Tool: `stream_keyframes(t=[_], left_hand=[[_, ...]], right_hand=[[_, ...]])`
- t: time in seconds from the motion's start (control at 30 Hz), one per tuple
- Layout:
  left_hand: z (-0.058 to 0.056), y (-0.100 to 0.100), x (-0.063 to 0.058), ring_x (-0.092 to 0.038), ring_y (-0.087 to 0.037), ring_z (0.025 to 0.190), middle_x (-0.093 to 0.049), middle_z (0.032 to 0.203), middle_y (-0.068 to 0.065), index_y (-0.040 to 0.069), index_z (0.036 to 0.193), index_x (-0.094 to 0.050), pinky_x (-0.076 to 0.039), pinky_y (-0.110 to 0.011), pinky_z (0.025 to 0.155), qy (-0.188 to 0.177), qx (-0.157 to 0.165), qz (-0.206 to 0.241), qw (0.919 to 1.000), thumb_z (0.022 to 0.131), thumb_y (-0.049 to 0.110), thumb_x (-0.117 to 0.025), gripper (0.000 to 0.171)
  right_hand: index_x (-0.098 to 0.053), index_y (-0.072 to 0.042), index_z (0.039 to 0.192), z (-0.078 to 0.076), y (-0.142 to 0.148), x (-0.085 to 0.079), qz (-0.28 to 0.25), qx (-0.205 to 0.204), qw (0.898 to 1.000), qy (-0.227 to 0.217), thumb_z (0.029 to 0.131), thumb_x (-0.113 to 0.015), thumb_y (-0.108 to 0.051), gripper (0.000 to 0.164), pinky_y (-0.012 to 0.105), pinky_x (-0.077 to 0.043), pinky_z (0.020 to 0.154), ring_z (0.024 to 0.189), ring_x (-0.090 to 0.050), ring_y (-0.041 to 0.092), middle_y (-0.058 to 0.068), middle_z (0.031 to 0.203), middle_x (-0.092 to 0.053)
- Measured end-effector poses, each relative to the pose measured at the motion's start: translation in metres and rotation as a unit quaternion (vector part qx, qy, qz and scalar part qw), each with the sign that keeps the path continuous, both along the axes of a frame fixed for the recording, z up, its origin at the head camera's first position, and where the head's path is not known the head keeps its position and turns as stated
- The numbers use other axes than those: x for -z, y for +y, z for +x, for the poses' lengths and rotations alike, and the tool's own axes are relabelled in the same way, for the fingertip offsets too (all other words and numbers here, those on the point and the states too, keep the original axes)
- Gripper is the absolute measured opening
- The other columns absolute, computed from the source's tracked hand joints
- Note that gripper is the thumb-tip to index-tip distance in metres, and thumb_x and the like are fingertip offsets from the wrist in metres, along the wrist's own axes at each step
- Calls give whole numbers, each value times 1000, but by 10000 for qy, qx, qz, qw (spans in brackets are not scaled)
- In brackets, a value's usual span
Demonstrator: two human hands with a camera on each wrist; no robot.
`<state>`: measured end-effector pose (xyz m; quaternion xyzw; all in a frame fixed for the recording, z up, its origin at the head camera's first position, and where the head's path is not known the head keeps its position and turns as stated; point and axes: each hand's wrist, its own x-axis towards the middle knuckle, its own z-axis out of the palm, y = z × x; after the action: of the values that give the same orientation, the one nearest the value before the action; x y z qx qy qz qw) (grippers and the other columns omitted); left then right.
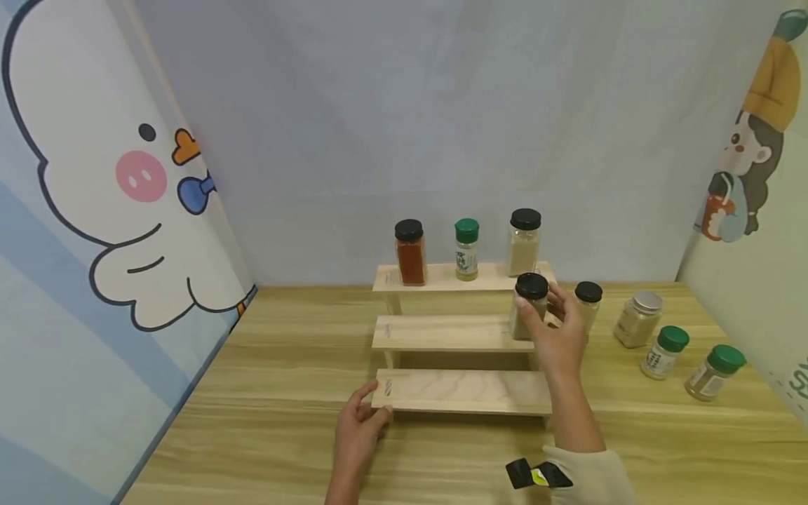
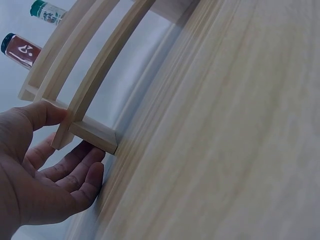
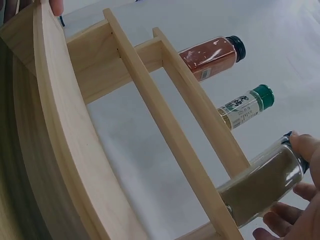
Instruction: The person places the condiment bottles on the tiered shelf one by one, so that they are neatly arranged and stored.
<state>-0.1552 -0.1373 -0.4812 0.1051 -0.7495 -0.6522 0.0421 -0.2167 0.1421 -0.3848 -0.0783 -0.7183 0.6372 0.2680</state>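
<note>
A three-step wooden spice rack (image 1: 454,390) stands on the table. My left hand (image 1: 358,428) holds the left end of its lowest step, thumb at the front edge; the left wrist view shows curled fingers (image 2: 80,172) by the end support. My right hand (image 1: 564,338) grips a square glass spice jar (image 3: 265,185) with a black lid and grey-brown contents, thumb and fingers near the lid. The jar is upright at the right end of the middle step, its base right at the board. On the top step stand a red spice jar (image 1: 411,259), a green-capped bottle (image 1: 466,256) and a beige spice jar (image 1: 523,252).
Right of the rack, a black-lidded jar (image 1: 588,308) stands partly behind my right hand. Farther right are a silver-lidded jar (image 1: 637,322) and two green-capped bottles, one nearer (image 1: 661,356) and one at the far right (image 1: 712,377). A pale curtain (image 1: 353,140) hangs behind the table.
</note>
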Motion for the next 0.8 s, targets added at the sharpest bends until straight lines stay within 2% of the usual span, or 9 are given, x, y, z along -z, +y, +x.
stream_keyframes(t=[0.17, 0.37, 0.63, 0.8], left_hand=[[0, 0, -1, -57, -23, 75, -64, 85, -10, 9, 130, -52, -47, -33, 64, -22, -47, -4, 10000, 79, 10, -68, 53], [-1, 0, -1, -55, -19, 70, -65, 81, -10, 10, 129, -54, -44, -30, 61, -11, -90, -1, 10000, 78, 9, -69, 53], [-1, 0, 1, -54, -19, 69, -66, 80, -9, 10, 129, -54, -42, -31, 62, 16, -107, -168, 9998, 77, 10, -69, 53], [-1, -1, 0, -55, -19, 70, -66, 81, -8, 11, 128, -55, -42, -32, 64, 9, -59, -282, 9996, 77, 11, -69, 53]], right_hand=[[-50, -4, 131, 9, 6, 2, 49, 59, 10000, 25, 82, -73, -29, 59, 46, -34, 94, 115, -45, 27, 15, 126, -51], [-52, -2, 128, 17, 14, 4, 140, 251, 9995, 117, 84, -71, -22, 52, 43, -35, 92, 113, -46, 26, 15, 122, -53], [-53, -2, 127, 27, 29, 6, 190, 684, 9974, -106, 86, -68, -22, 48, 42, -36, 91, 111, -45, 21, 0, 115, -52], [-54, -3, 126, 32, 42, 11, 68, 997, 9948, -186, 86, -68, -22, 46, 34, -37, 88, 108, -46, 16, -5, 110, -51]])
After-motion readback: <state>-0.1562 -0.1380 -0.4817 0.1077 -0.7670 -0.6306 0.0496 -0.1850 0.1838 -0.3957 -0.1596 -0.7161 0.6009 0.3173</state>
